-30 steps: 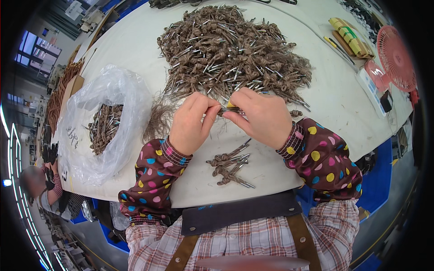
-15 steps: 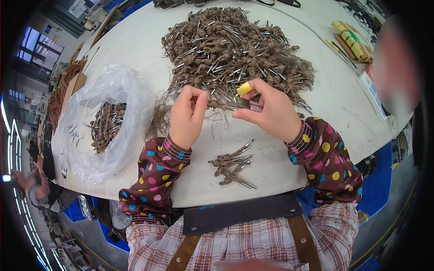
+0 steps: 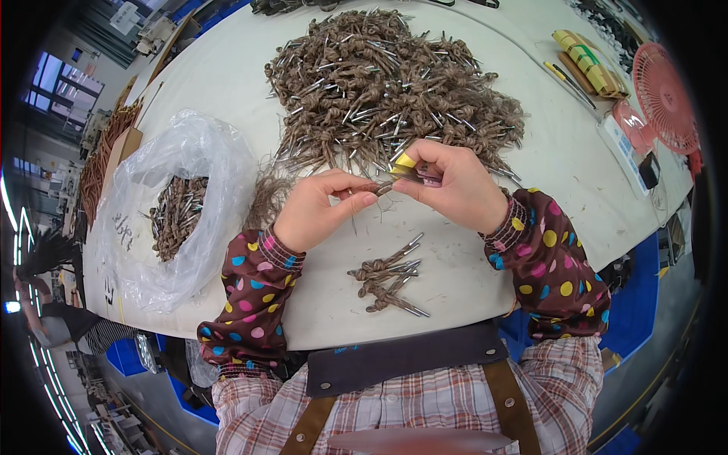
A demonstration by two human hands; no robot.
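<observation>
Pinching brown cord [image 3: 384, 186], left hand [image 3: 318, 208] faced right hand [image 3: 460, 187] gripping purple-handled cutter [image 3: 431, 181]; cord lay between, roughly parallel to table's near edge [image 3: 334, 340].

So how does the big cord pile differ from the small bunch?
Amount: the big pile is a broad heap of many cords; the small bunch is only a few.
Place: the big pile sits farther from the person on the table; the small bunch lies near its front edge.
Layout: the big pile is densely heaped; the small bunch lies low.
Shared: brown knotted cord with silvery tips.
</observation>
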